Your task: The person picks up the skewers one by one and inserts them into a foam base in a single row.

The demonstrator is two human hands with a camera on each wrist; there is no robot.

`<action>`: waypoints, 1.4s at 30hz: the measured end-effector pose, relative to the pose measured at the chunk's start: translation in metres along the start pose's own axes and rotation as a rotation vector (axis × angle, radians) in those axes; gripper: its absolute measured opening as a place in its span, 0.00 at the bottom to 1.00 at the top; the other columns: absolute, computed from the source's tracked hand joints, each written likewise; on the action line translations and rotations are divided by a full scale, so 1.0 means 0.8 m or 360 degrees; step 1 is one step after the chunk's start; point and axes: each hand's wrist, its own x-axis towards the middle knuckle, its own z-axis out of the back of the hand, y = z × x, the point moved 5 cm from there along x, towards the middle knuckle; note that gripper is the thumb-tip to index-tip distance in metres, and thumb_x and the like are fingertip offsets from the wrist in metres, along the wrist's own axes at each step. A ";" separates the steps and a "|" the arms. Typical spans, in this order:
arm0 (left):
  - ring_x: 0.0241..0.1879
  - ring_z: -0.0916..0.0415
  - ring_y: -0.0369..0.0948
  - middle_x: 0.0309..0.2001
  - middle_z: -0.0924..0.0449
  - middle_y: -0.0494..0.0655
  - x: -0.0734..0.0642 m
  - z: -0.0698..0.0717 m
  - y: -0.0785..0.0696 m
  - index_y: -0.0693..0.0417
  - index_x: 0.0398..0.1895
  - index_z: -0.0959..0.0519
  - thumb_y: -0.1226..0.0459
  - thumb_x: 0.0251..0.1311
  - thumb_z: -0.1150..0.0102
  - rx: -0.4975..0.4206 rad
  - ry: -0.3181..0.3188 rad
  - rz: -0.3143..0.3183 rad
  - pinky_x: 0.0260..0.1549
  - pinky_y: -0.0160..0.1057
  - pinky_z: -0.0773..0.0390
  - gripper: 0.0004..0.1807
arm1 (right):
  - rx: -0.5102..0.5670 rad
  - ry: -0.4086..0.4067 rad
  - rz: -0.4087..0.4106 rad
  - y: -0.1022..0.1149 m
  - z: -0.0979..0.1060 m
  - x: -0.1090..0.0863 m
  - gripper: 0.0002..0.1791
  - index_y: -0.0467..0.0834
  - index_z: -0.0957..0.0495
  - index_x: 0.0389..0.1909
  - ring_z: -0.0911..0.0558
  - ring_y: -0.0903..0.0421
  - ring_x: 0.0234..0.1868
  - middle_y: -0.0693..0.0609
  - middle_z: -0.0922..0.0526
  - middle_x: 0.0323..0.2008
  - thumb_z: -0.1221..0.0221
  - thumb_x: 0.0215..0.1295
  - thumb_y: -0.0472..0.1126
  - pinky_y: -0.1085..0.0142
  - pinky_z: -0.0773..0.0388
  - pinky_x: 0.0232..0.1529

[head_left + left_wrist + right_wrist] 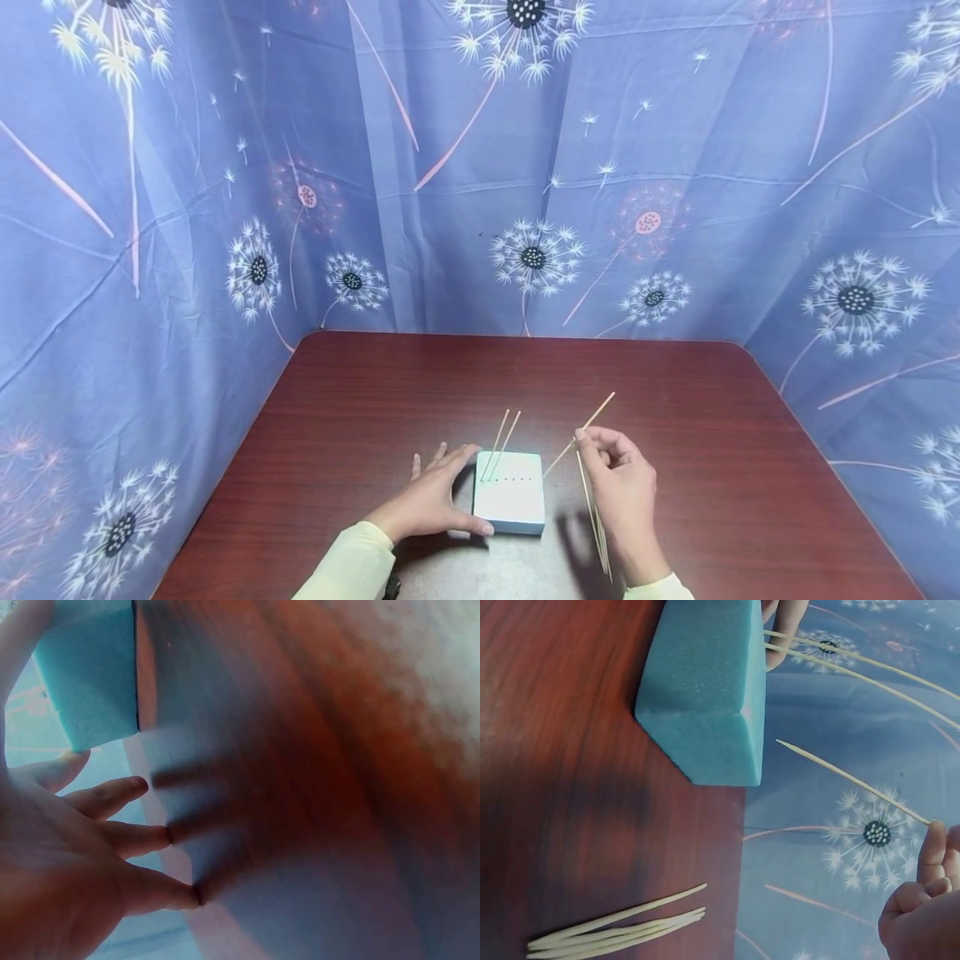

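A pale blue foam block (512,505) with a row of small holes across its top sits on the table. Two thin wooden skewers (502,442) stand in its left holes, leaning slightly. My left hand (431,498) holds the block at its left side, thumb at the front corner and index finger at the back corner, other fingers spread. To the right, my right hand (624,483) pinches one wooden skewer (855,782) between thumb and fingers. Its pointed end slants down toward the block, apart from it. Several loose skewers (615,934) lie on the table beside the right hand.
The dark red wooden table (360,392) has rounded far corners. Blue fabric (450,250) printed with dandelions hangs behind it and along both sides. Something dark (392,586) shows at the left sleeve's edge.
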 end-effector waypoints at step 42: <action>0.80 0.52 0.71 0.79 0.36 0.63 -0.003 0.004 -0.005 0.55 0.81 0.37 0.38 0.40 0.15 -0.0015 -0.0027 -0.0017 0.68 0.84 0.66 0.66 | -0.0167 0.0336 0.0210 0.006 -0.062 -0.033 0.05 0.45 0.12 0.39 0.31 0.63 0.23 0.57 0.23 0.23 0.26 0.65 0.37 0.74 0.36 0.22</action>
